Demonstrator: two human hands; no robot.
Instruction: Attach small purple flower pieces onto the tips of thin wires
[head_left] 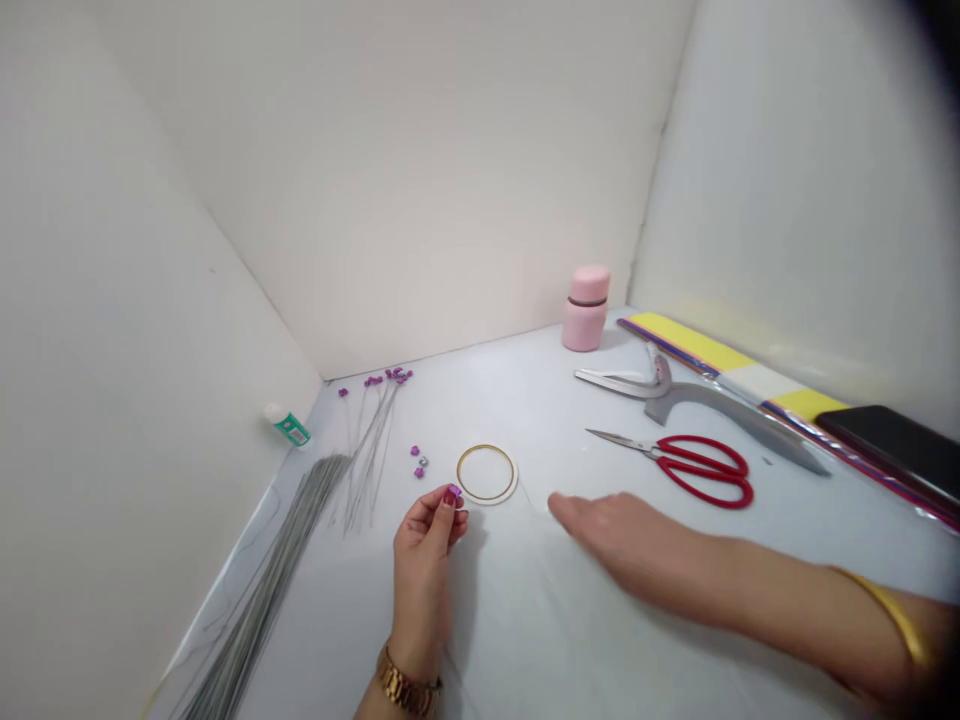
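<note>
My left hand (433, 530) is closed, with a small purple piece (454, 491) pinched between thumb and fingertips. Just beyond it lies a roll of tape (460, 470), ring-shaped, white and gold-brown. My right hand (604, 520) is to the right of the roll, over the table, its fingers pointing left; they are blurred and partly hidden, so what they hold, if anything, does not show. A thin line (527, 490) runs between the roll and that hand. Two loose purple pieces (419, 473) and a small silvery bit (424, 461) lie left of the roll.
Grey wires (277, 580) lie at the left, with purple-tipped wires (375, 440) beside them. A glue stick (289, 425) is by the left wall. Red-handled scissors (697, 470), grey shears (705, 395), a pink flask (586, 310), yellow packets (697, 345) and a black object (892, 445) are at the right.
</note>
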